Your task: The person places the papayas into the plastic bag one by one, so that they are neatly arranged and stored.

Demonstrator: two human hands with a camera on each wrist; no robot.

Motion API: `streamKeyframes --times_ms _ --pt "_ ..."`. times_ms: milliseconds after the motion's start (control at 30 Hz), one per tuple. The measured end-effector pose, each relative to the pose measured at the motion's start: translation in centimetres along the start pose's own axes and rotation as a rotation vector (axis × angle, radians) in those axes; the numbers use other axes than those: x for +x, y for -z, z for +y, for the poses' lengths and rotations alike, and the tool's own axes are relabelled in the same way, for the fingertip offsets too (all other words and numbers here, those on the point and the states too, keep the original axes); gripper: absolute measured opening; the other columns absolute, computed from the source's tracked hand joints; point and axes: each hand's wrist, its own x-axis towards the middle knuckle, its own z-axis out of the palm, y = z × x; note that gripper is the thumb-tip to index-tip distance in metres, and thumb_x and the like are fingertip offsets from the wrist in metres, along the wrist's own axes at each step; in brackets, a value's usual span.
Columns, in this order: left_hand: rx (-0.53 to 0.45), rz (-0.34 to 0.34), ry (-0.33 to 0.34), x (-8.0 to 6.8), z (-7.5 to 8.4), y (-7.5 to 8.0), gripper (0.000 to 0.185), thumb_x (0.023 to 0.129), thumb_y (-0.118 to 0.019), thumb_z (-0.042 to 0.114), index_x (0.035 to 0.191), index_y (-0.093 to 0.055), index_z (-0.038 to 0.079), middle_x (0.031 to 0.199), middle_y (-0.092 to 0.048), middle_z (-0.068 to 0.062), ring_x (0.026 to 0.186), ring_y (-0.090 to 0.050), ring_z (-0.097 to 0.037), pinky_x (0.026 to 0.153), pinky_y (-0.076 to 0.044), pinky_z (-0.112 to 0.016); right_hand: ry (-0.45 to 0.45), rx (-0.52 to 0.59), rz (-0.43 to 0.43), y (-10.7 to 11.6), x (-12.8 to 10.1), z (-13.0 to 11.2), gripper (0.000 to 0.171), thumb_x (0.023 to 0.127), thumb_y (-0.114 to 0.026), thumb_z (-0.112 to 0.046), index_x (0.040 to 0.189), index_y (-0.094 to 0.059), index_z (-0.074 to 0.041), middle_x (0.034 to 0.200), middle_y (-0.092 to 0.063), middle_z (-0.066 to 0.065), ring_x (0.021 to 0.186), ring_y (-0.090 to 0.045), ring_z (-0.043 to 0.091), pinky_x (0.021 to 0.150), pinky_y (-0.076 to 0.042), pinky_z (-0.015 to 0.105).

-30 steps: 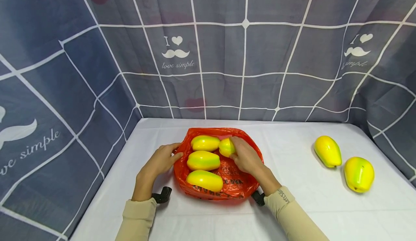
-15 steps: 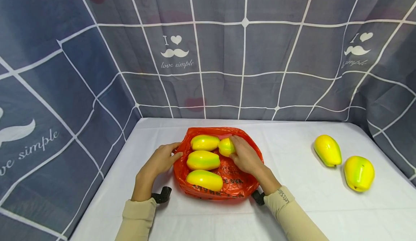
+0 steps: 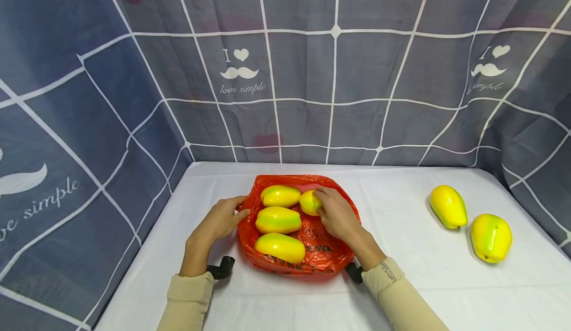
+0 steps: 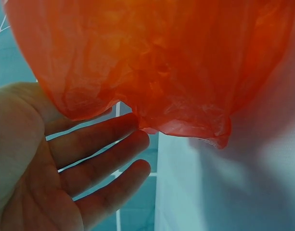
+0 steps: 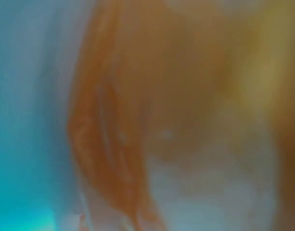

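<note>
1. We rest our left hand, fingers spread, against the orange bag at its 9 o'clock edge.
2. Our right hand curls round a yellow fruit inside the bag, toward 12 o'clock.

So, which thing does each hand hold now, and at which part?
The right hand grips the small yellow fruit in the orange bag, at its right end. The left hand only touches the bag's left rim with straight fingers.
</note>
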Motion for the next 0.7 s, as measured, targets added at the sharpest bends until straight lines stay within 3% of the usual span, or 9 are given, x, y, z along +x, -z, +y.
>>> streamKeyframes --times_ms 200,700 --pt "0.005 0.005 -0.007 0.09 -0.13 -0.03 0.045 0.097 -0.064 0.017 0.137 -0.055 -0.001 0.116 -0.066 -0.013 0.106 -0.061 -0.03 0.1 -0.046 -0.05 -0.002 -0.03 0.029 -0.35 0.32 0.21 0.041 0.085 -0.069 0.004 0.125 -0.06 0.009 0.13 -0.057 0.022 0.124 -0.051 0.035 0.107 -0.04 0.045" --pt "0.007 0.008 0.001 0.07 -0.1 -0.1 0.047 0.096 -0.064 0.019 0.139 -0.054 0.0 0.12 -0.065 -0.014 0.11 -0.06 -0.032 0.102 -0.044 -0.051 -0.025 -0.004 0.0 0.46 -0.16 -0.61 0.051 0.087 -0.072 -0.006 0.133 -0.055 0.008 0.137 -0.053 0.022 0.129 -0.048 0.034 0.109 -0.037 0.046"
